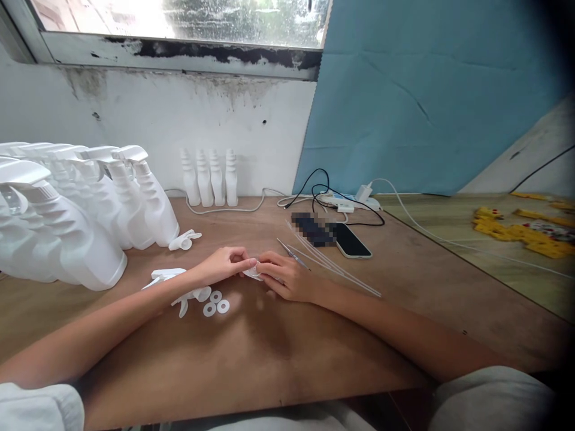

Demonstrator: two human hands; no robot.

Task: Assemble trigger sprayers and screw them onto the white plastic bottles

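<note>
My left hand (224, 263) and my right hand (287, 276) meet over the middle of the brown table (278, 353). Both pinch a small white plastic piece (253, 273) between their fingertips. Just below my left wrist lie a white spray trigger head (171, 279) and three white ring washers (216, 304). Another trigger head (184, 240) lies by the bottles. Several thin clear tubes (327, 263) and a pair of metal tweezers (291, 254) lie right behind my right hand.
A row of white spray bottles (90, 209) fills the left side. Several small white bottles (210, 177) stand against the wall. A dark phone (353, 240), chargers and cables (345, 203) lie at the back. Yellow pieces (521, 230) sit on the neighbouring surface at right.
</note>
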